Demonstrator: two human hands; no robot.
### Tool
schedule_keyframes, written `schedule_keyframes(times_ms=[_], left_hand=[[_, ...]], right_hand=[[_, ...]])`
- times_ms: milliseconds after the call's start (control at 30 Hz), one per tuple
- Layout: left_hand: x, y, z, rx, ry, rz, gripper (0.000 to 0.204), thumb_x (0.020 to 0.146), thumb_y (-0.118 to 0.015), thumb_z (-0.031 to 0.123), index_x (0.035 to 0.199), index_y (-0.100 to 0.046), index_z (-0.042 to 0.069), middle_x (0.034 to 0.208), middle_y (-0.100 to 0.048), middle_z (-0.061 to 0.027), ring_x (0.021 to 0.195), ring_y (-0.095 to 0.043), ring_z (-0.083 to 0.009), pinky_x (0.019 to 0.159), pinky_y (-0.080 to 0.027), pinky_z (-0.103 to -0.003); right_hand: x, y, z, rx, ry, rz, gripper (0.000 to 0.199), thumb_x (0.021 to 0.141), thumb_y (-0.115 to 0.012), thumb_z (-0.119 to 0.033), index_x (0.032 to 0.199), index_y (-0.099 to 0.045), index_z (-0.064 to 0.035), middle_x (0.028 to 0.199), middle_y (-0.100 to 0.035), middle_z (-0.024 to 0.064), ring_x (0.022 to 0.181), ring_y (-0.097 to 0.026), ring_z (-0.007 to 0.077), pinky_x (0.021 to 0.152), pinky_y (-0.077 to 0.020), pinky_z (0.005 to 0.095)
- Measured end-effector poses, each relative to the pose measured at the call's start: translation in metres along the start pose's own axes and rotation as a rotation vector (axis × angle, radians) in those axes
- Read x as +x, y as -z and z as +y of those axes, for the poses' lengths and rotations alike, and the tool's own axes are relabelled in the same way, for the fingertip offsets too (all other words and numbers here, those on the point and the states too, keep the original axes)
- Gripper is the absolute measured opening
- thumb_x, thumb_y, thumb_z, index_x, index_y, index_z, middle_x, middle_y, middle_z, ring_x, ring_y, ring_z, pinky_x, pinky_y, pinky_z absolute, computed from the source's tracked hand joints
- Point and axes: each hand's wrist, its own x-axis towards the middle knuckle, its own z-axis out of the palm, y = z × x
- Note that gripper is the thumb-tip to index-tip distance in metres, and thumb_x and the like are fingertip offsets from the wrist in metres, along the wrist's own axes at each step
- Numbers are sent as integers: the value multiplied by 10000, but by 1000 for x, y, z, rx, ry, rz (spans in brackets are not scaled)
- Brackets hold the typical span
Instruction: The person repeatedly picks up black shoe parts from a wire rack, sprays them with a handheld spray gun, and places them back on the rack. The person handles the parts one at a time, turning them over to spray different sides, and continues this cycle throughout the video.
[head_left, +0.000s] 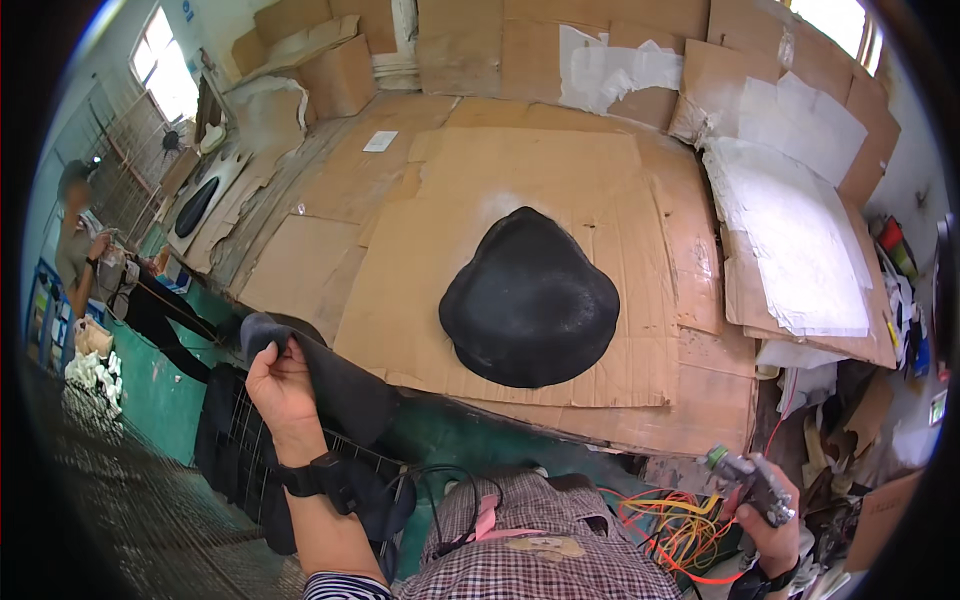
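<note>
A black, rounded, three-lobed padded piece point(530, 305) lies on a flat cardboard sheet point(420, 330), with a dull pale patch on its surface. Off the table's front left edge, my left hand point(283, 385) pinches the upper rim of another black, flexible piece point(345, 385), which hangs down to the right of the fingers. My right hand point(772, 520) is wrapped round a metal spray gun point(752, 482) with a green part at its tip, low at the right, beyond the table's front edge. Fingers partly hide the gun's handle.
Upright cardboard panels point(460, 50) wall in the table's back. A white-topped slanted board point(790, 240) stands at the right. Orange and yellow hoses point(690, 530) coil beside my right arm. A wire rack point(250, 440) with black pieces stands at left; a person point(80, 250) works beyond.
</note>
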Motion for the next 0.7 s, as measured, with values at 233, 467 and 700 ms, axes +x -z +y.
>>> schedule_keyframes(times_ms=[233, 467, 700], left_hand=[[-1, 12, 7, -65, 65, -19, 257, 799, -489, -55, 1049, -541, -89, 1029, -627, -166, 918, -639, -281, 862, -544, -355], [-6, 21, 7, -61, 50, 68, 286, 807, -464, -50, 1076, -561, -55, 1048, -641, -150, 932, -640, -284, 837, -553, -371], [-5, 25, 1, -72, 81, 69, 331, 807, -460, -57, 1120, -564, -33, 1077, -637, -133, 947, -636, -274, 833, -547, -364]], right_hand=[[14, -65, -2, 137, -12, -171, 532, 791, -694, -85, 1254, -476, 60, 853, -631, 111, 770, -628, 173, 721, -515, 319], [35, -88, -14, 64, 125, 90, 595, 815, -730, -236, 1262, -458, 47, 847, -603, 70, 740, -605, 156, 668, -494, 274], [5, -56, -6, -90, 109, 163, 596, 816, -711, -255, 1254, -459, 61, 826, -603, 68, 710, -592, 134, 664, -485, 258]])
